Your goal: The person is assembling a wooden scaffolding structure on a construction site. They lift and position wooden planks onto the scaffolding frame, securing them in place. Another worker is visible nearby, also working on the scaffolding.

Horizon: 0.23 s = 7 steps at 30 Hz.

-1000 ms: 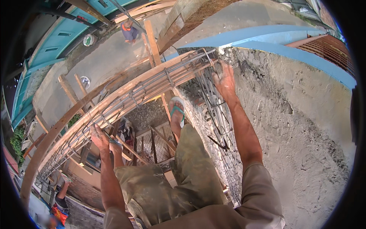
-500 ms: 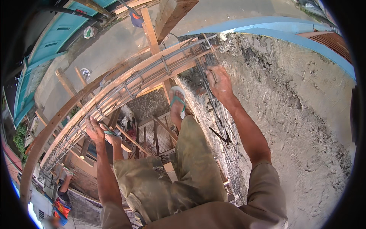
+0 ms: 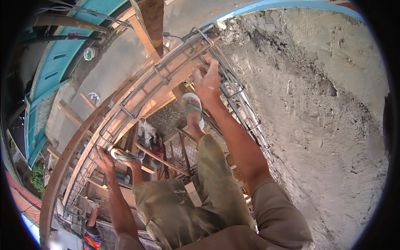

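Observation:
A long rebar cage [image 3: 143, 96] of thin bars and stirrups lies along the wooden formwork board [image 3: 177, 68]. My left hand [image 3: 103, 160] rests against the cage's left stretch, its fingers mostly stretched out. Near the cage's far right corner is my right hand [image 3: 207, 80], fingers curled and thumb bent inward. Whatever is in that grip, if anything, is too small to make out. A second rebar cage [image 3: 246, 109] runs beside my right forearm, against the rough wall. My feet, in green-strapped sandals [image 3: 192, 104], stand apart on the timber.
A rough cement wall [image 3: 321, 125] fills the right side. Below me, gaps between timber pieces [image 3: 162, 158] show a lower level. An upright post [image 3: 151, 25] stands at the far side. Another person's leg [image 3: 92, 216] shows at lower left. A teal structure [image 3: 54, 71] lies beyond the path.
My right hand has moved left, from the wall-side cage to the inner side of the far corner. The view has shifted; my left hand stays by the front cage.

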{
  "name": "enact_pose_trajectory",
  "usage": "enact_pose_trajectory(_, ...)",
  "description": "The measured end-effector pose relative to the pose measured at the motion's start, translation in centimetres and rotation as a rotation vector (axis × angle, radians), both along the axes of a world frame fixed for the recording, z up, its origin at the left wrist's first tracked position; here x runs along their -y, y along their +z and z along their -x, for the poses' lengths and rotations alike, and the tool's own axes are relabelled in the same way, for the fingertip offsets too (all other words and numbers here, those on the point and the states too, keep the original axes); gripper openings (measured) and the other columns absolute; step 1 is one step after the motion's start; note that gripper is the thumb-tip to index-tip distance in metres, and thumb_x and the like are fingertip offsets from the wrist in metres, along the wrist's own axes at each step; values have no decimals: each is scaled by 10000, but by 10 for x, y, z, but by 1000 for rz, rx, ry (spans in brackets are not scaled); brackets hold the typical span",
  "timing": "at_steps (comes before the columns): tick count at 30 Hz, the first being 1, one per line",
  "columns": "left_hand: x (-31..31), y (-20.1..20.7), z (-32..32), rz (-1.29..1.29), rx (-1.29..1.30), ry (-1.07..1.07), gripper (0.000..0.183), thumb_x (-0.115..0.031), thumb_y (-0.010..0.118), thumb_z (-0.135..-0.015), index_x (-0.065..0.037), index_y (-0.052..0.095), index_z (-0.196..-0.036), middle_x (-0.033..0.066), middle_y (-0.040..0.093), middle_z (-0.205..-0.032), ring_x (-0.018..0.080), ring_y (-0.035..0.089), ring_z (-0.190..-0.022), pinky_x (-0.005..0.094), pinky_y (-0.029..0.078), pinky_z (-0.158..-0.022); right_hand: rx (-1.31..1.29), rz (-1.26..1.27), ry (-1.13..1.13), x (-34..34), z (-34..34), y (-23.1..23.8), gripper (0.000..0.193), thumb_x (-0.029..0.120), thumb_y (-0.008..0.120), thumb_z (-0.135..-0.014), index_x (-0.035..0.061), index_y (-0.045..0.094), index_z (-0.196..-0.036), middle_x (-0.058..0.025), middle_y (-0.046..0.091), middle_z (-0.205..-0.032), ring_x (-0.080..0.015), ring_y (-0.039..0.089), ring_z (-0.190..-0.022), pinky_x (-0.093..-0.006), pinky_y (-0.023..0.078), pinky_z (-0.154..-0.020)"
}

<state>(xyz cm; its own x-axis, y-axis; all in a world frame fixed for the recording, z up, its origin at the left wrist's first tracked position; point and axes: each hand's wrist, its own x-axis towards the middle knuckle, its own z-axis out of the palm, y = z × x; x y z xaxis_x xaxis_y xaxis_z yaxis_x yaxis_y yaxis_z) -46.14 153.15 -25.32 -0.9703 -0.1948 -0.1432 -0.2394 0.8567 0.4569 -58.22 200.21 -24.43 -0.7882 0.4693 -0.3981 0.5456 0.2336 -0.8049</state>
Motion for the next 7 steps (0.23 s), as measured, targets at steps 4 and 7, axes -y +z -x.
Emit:
enact_pose_trajectory(4,-6,3,-4,-211,179,352,298,-267,457,-1017,-2,536,-905,69,464,-650,157,421,-569,332,341,-490,-105,105,-257,-4,27,-7,648,42,613,-885,-45,266,-1425,-150,574,-987,-154,651,-649,-253,520,-517)
enact_pose_trajectory(7,-8,2,-1,-206,158,401,308,-297,468,-1017,-18,536,-905,53,505,-662,153,440,-581,323,364,-533,8,119,-221,0,27,-8,745,79,629,-899,79,189,-1499,-120,542,-1095,-171,659,-651,-233,517,-494)
